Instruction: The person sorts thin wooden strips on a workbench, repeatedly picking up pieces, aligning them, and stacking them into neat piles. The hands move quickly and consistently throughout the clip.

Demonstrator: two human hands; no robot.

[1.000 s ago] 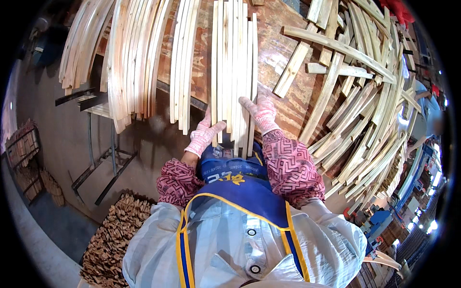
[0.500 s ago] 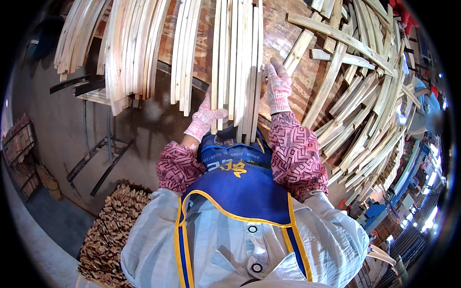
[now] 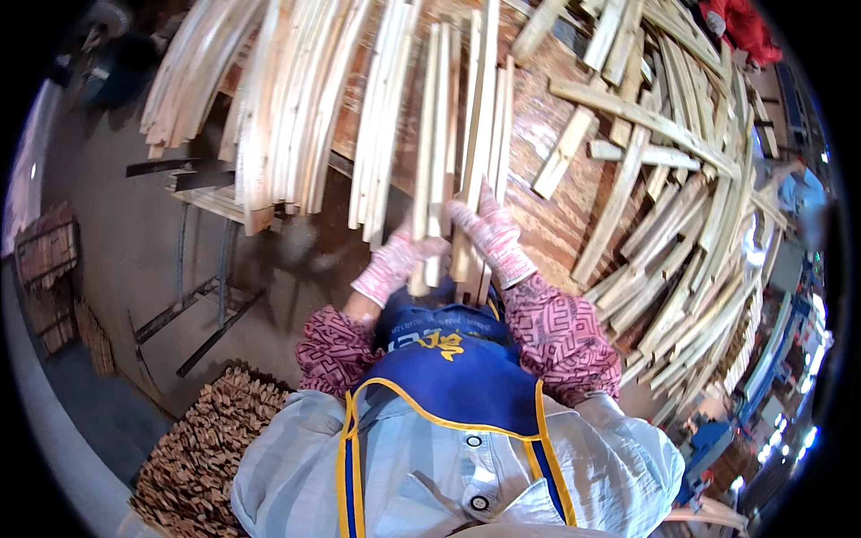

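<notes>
Both my hands wear pink-and-white knitted gloves. My left hand [image 3: 401, 260] is closed on the near ends of pale wooden slats [image 3: 429, 152], its thumb lying across them. My right hand [image 3: 491, 235] wraps another wooden slat [image 3: 478, 117], with its thumb on top and more slats beside it. The slats point away from me, and their near ends overhang the table edge by my blue apron [image 3: 448, 359]. A gap shows between the slats in one hand and those in the other. Some of my fingers are hidden under the wood.
Slat bundles [image 3: 291, 108] lie left on the brown tabletop [image 3: 529, 229]. A loose heap of slats [image 3: 673, 242] covers the right side. A metal stand [image 3: 220, 296] and a stack of short wood pieces [image 3: 211, 439] are at lower left. A person in red [image 3: 749, 31] is far right.
My right hand has come inward and nearer, from the bundle's right side onto a slat. The bundle, close together before, is now spread apart. My left hand has shifted slightly right.
</notes>
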